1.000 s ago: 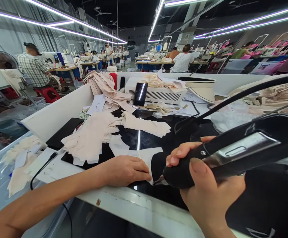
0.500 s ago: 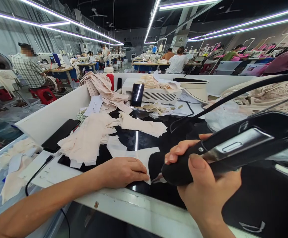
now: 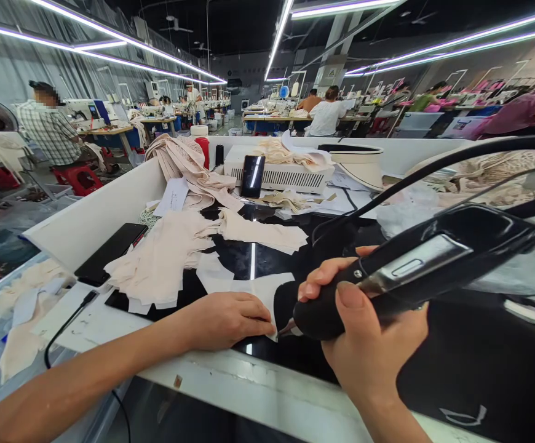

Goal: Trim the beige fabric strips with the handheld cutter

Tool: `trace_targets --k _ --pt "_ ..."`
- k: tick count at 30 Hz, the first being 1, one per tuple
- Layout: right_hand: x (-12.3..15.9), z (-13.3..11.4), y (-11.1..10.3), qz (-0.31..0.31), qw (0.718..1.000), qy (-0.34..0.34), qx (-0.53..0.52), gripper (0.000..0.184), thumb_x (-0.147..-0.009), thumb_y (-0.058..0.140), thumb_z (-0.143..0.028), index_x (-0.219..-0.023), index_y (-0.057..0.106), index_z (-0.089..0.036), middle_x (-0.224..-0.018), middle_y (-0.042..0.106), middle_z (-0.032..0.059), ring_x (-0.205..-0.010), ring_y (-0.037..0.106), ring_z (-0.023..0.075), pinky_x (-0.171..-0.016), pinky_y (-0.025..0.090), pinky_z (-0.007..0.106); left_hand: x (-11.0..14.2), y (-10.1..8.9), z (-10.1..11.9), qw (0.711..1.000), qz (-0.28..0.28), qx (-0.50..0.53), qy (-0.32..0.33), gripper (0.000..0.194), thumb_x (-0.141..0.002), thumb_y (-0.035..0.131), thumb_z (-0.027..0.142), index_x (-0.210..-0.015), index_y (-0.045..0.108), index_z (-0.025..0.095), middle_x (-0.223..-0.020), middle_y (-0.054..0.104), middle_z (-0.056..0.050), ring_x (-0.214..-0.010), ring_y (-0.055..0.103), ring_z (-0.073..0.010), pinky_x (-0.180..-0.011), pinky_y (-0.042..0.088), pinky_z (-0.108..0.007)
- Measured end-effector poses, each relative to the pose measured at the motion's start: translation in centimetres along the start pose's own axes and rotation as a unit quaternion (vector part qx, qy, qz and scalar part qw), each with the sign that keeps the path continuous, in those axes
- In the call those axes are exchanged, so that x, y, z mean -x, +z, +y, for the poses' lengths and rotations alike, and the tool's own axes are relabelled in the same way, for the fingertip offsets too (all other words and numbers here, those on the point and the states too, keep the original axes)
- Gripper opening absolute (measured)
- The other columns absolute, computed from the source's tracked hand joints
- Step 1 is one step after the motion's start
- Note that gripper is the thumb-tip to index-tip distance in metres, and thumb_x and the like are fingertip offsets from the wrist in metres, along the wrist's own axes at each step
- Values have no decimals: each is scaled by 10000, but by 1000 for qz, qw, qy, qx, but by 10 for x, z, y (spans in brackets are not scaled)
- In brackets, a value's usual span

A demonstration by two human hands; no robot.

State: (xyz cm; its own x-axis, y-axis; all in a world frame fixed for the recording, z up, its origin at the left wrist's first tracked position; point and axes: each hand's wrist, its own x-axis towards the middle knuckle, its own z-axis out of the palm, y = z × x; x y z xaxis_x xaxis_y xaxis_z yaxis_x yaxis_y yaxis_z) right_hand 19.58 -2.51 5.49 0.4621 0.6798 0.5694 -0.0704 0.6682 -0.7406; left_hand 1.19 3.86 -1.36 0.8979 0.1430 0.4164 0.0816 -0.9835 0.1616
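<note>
My right hand is wrapped round a black corded hand tool with a silver lever plate on its side. Its narrow metal tip points left, at or just beside the corner of a white fabric piece; I cannot tell whether they touch. My left hand grips the near corner of that piece, with fingers together, and covers part of it. The piece lies on the glossy black work surface. Beyond the left hand is a pile of cream fabric pieces, with another cream strip to its right.
A dark phone lies left, and another phone leans against a vented white box. The tool's thick black cable arcs across the right. A round cream container stands behind. Several people work at sewing tables farther off.
My right hand and the tool have shifted slightly left, and the tool's rear end has swung toward the left. My left hand stays on the fabric corner.
</note>
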Motion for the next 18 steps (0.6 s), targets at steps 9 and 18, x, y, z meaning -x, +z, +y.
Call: trace_targets --k 9,18 --pt "0 -1 1 5 1000 2 18 383 -878 888 -400 -1127 616 -299 -769 700 -55 -563 627 165 -543 569 322 -1 1 -1 1000 11 1 6 299 -1133 482 115 -1224 765 142 -1193 792 -100 -1162 730 -212 -1100 558 -299" --pt "0 1 2 -13 1000 -4 23 366 -898 866 -407 -1121 596 -301 -764 689 -60 -561 637 172 -550 562 333 -1 1 -2 1000 15 6 10 313 -1145 457 128 -1235 757 130 -1196 793 -102 -1155 734 -221 -1076 575 -314"
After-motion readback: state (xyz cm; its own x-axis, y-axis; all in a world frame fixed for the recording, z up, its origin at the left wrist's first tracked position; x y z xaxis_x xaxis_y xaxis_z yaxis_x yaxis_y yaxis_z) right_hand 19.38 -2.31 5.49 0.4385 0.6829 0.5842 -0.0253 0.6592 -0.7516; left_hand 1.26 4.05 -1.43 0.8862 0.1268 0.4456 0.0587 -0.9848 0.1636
